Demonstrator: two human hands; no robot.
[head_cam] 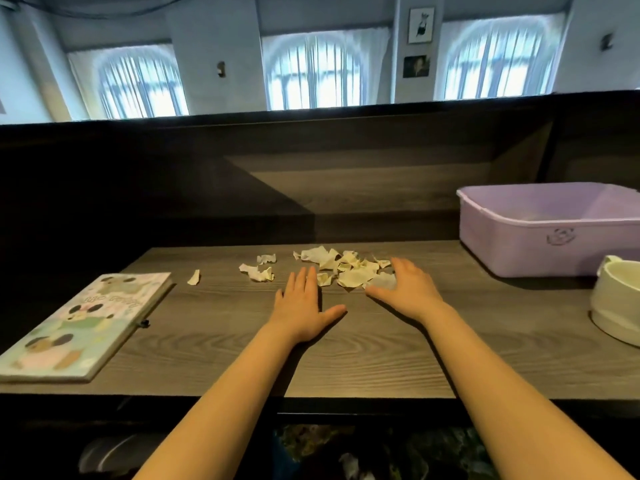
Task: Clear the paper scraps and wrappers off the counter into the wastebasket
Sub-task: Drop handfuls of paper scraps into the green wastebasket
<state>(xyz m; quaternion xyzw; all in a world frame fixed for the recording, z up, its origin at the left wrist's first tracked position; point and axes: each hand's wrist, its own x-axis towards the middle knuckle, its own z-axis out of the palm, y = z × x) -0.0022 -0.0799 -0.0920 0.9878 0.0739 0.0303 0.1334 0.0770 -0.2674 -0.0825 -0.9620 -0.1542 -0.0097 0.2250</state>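
- Head view: a dark grey wood-grain counter [346,344] is seen, with a heap of crumpled cream paper scraps [346,268] at its middle.
- The left hand [304,306] is laid flat, palm down, just left of the heap, fingers pressed together and thumb spread out.
- The right hand [408,289] is cupped against the heap's right edge, fingers loosely together, nothing pinched.
- Three smaller stray scraps [258,271] are left lying further left.
- A lilac rectangular plastic tub [540,233] and a cream round container [616,303] are placed at the right.
- A pastel illustrated book [86,327] is laid at the left.
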